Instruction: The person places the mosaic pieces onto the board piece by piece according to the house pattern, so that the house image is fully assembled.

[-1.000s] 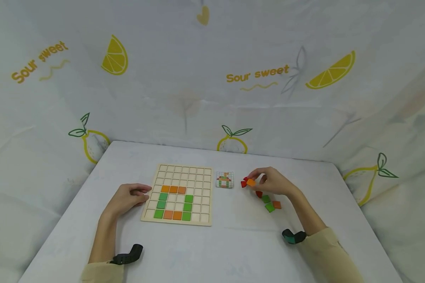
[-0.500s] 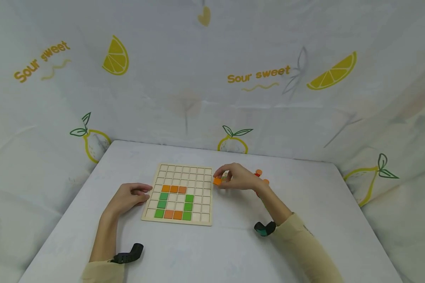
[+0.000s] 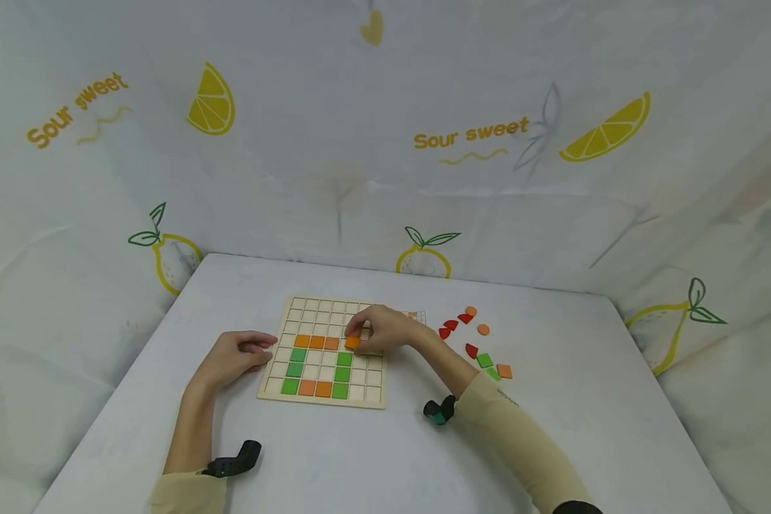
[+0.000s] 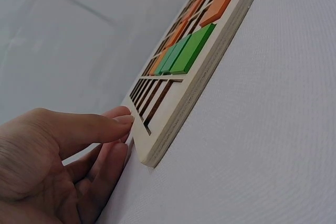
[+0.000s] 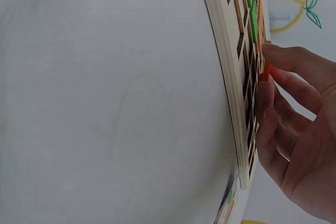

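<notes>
My right hand (image 3: 388, 328) pinches an orange square tile (image 3: 353, 343) between thumb and fingers, close over the wooden grid board (image 3: 373, 378). The tile is beside the top row of orange tiles (image 3: 317, 342), just above the green column (image 3: 343, 374). Together, the orange and green tiles on the board outline a box with bare cells inside. At the board's left edge rests my left hand (image 3: 231, 353). Its thumb and fingertips touch the edge in the left wrist view, the other fingers loosely bent. In the right wrist view the held tile (image 5: 266, 66) shows only as a thin orange strip.
Right of the board is a small pattern card (image 3: 419, 315), partly hidden by my right hand. Farther right lie loose pieces: red wedges (image 3: 472, 350), orange discs (image 3: 483, 329), a green square (image 3: 485, 360) and an orange square (image 3: 504, 371). A printed white curtain (image 3: 334, 143) hangs behind the table.
My right hand has carried the orange square tile leftward from the loose pieces, past the card, to over the board. My left hand has stayed at the board's left edge.
</notes>
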The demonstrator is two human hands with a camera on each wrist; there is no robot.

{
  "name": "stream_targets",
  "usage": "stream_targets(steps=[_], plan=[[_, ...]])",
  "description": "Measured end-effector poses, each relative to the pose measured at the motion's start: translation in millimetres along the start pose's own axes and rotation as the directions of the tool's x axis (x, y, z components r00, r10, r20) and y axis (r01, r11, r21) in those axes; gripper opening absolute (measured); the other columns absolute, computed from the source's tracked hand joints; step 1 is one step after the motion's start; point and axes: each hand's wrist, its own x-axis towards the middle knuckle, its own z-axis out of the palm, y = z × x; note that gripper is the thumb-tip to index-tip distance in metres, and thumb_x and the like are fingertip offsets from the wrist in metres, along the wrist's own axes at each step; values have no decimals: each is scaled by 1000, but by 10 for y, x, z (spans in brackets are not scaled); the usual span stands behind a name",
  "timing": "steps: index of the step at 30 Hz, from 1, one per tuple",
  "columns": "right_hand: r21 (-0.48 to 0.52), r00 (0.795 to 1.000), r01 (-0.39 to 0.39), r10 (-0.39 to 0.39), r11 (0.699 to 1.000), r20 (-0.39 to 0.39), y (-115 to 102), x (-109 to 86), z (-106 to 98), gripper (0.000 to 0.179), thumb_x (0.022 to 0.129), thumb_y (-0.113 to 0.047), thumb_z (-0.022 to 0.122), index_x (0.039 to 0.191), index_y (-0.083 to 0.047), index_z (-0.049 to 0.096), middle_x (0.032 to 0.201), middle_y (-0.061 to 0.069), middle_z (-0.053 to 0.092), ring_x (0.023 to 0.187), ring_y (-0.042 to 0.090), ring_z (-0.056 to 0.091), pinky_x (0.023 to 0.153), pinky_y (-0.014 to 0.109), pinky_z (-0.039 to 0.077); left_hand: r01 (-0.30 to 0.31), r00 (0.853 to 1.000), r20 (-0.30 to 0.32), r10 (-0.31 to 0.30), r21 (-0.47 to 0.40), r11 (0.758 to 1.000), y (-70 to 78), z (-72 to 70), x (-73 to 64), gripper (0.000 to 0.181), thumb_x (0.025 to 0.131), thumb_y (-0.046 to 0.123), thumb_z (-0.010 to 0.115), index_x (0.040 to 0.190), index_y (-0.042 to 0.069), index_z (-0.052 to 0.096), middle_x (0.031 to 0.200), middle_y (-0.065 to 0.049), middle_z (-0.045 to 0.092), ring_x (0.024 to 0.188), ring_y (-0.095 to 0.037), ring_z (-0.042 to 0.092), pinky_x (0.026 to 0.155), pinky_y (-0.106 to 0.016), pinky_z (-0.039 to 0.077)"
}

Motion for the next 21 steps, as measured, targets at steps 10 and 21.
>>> stream_targets(steps=[10,21], plan=[[-48,1000,14,-15,999,-7,-49,103,73,24,94,-14,82,118,-14,80,109,-1,76,104,11,60,95,26,50,-12,1000,4,12,1,1000,19,-9,1,37,98,11,78,132,-2,74,99,-8,76,88,-14,64,71,-21,55],[-35,998,68,-68,997,3,-135,169,73,19,102,-13,74,119,-8,81,106,5,79,92,5,60,83,18,49,-16,1000,4,16,9,1000,23,2,-15,36,97,9,78,131,-2,74,99,-9,77,88,-14,66,72,-21,56]])
